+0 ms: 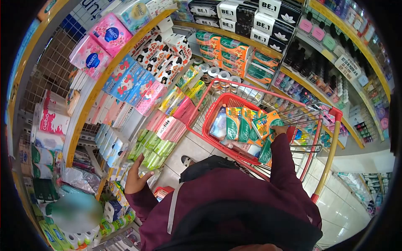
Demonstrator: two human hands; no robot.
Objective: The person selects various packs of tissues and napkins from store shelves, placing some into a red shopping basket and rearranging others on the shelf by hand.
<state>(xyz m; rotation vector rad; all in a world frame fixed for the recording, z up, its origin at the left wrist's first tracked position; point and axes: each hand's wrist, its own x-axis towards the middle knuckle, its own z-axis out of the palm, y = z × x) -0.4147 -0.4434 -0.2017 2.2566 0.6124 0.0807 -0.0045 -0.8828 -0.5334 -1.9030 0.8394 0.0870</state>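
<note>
My right hand is at the right end of a red basket, its fingers closed on the edge of an orange and green tissue pack. Several similar orange and green packs stand in the basket beside it, with a bluish-white pack at the left end. The basket sits inside a metal shopping cart. My left hand hangs over the left side near green tissue packs, fingers spread and holding nothing.
Shelves of tissue packs curve along the left and back. Bottles and cosmetics fill shelves on the right. The cart's yellow handle lies right of my arm. A second red basket is partly hidden beside my body.
</note>
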